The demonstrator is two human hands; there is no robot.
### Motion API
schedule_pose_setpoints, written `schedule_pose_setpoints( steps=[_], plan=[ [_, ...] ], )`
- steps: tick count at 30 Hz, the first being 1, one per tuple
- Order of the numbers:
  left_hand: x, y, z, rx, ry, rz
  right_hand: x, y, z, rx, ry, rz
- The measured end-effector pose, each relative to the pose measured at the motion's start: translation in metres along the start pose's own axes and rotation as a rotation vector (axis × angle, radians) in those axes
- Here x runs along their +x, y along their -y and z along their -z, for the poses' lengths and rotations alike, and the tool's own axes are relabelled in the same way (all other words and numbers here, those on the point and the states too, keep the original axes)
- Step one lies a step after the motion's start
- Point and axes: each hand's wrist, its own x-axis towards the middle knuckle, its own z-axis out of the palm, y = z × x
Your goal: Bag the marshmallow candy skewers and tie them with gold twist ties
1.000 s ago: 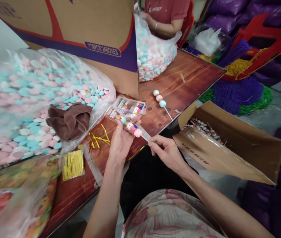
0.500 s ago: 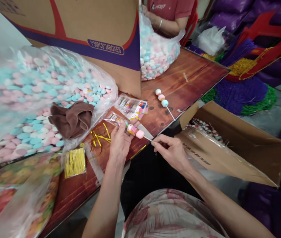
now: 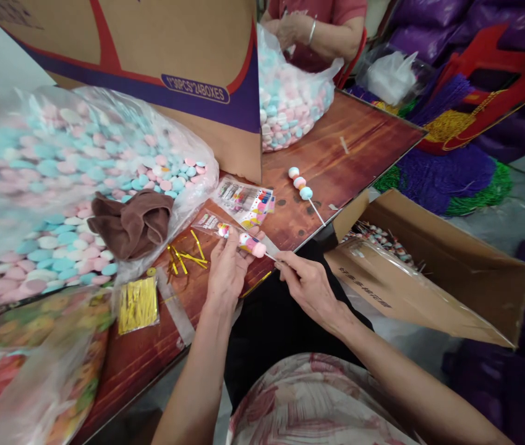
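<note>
My left hand [image 3: 229, 266] is closed round a clear printed plastic sleeve with a marshmallow skewer [image 3: 258, 249] partly inside it. Pink and coloured pieces show on either side of my thumb, and the end pink piece sticks out. My right hand [image 3: 302, 275] pinches the skewer's white stick near its lower end. Flat printed sleeves [image 3: 248, 201] lie just beyond my left hand. Gold twist ties [image 3: 183, 261] are scattered left of it, near a packet of gold ties [image 3: 138, 306]. Another marshmallow skewer [image 3: 300, 183] lies on the table to the right.
A large bag of pastel marshmallows [image 3: 67, 247] with a brown cloth [image 3: 132, 222] on it fills the left. A tall carton [image 3: 174, 43] stands behind. At the right, an open box [image 3: 364, 278] holds several skewers. A co-worker's arm [image 3: 331, 38] is across the table.
My right hand has moved a little left with the stick, and the skewer sits deeper in the sleeve, its top pieces now showing beyond my left thumb. The co-worker's hands have shifted.
</note>
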Motion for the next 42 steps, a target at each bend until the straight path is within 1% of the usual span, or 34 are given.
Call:
schedule_pose_setpoints(
  steps=[2, 3, 6, 9, 11, 15, 22, 25, 27, 29, 31, 34, 36, 38, 40, 42],
  plan=[
    [-0.002, 0.001, -0.002, 0.025, 0.038, 0.009, 0.001, 0.001, 0.0, 0.089, 0.029, -0.034],
    [-0.004, 0.001, -0.004, 0.037, 0.064, 0.021, 0.002, 0.001, 0.0, 0.111, 0.023, -0.035],
    [-0.01, 0.003, -0.007, 0.05, 0.126, 0.058, 0.006, 0.001, -0.001, 0.142, -0.063, -0.004],
    [-0.017, 0.006, -0.007, 0.066, 0.095, 0.046, 0.009, -0.001, 0.0, 0.135, -0.147, 0.009],
    [-0.022, 0.008, -0.006, 0.1, 0.065, 0.032, 0.009, -0.002, 0.001, 0.126, -0.158, 0.009],
    [-0.028, 0.012, -0.008, 0.137, 0.046, 0.005, 0.007, -0.002, 0.0, 0.147, -0.185, 0.025],
    [-0.024, 0.012, -0.008, 0.128, 0.052, 0.025, 0.005, 0.0, -0.005, 0.301, -0.15, -0.076],
    [-0.021, 0.014, -0.007, 0.143, 0.03, -0.017, 0.006, 0.0, -0.007, 0.354, -0.16, -0.103],
    [-0.018, 0.017, -0.007, 0.163, 0.012, -0.093, 0.006, 0.0, -0.008, 0.349, -0.18, -0.107],
    [-0.018, 0.018, -0.007, 0.187, 0.005, -0.163, 0.008, 0.001, -0.008, 0.306, -0.204, -0.1],
    [-0.019, 0.018, -0.007, 0.183, 0.015, -0.173, 0.008, 0.0, -0.008, 0.24, -0.22, -0.076],
    [-0.021, 0.011, -0.006, 0.088, 0.029, -0.072, 0.009, -0.001, -0.006, 0.101, -0.22, 0.02],
    [-0.023, 0.005, -0.006, 0.014, 0.003, 0.031, 0.008, -0.002, -0.006, -0.024, -0.198, 0.116],
    [-0.024, 0.001, -0.005, -0.012, -0.024, 0.106, 0.007, -0.004, -0.006, -0.155, -0.179, 0.209],
    [-0.025, 0.001, -0.006, 0.013, -0.025, 0.096, 0.007, -0.005, -0.007, -0.279, -0.188, 0.277],
    [-0.029, 0.004, -0.007, 0.064, -0.013, 0.027, 0.008, -0.005, -0.008, -0.373, -0.212, 0.326]
  ],
)
